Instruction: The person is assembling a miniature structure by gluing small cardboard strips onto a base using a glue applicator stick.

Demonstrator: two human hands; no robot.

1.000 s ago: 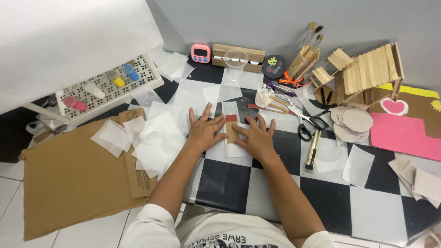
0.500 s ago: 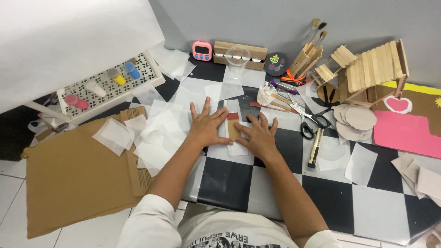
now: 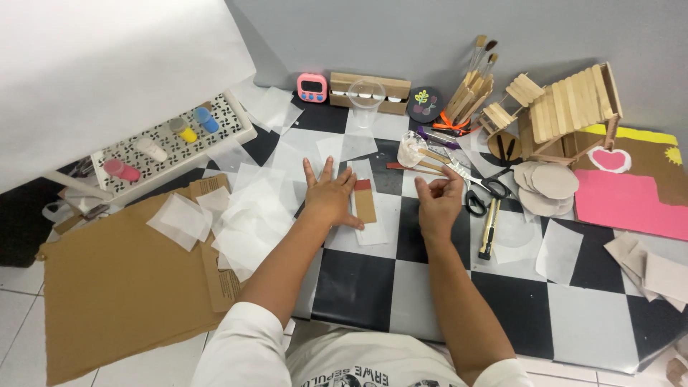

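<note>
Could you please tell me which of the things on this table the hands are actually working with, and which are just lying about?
In use:
left hand flat beside the cardboard strip
translucent paper sheet under that strip
right hand lifted, fingers pinched, apparently empty

Lying about:
scissors
craft knife
pink timer
paint bottles
stick house
cardboard discs

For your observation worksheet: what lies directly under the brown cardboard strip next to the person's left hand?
The brown cardboard strip lies on a translucent paper sheet, which rests on the checkered table. Whatever is directly beneath the strip is covered.
</note>
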